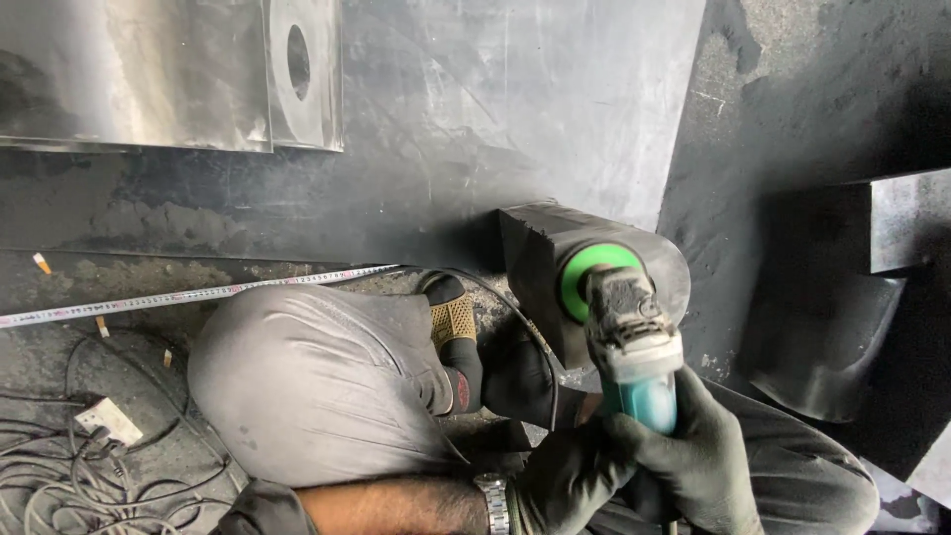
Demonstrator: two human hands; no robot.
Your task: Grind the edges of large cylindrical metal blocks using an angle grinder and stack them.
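I hold an angle grinder (636, 349) with a teal body and a grey head in both gloved hands. My left hand (567, 478), with a wristwatch at the wrist, grips the body from the left. Wrapped around the handle end from the right is my right hand (699, 464). The grinder's green disc (592, 269) lies against the face of a dark metal block (543, 246) that stands on the floor in front of me. The grinder's black cable (515, 309) curves away to the left.
My bent knee in grey trousers (317, 386) and a black-and-yellow shoe (452, 325) fill the centre left. A tape measure (178, 295) stretches across the floor. Tangled cables (59, 476) and a white socket (109, 420) lie lower left. Steel plates (149, 69) lean at the top; a curved metal part (822, 347) stands on the right.
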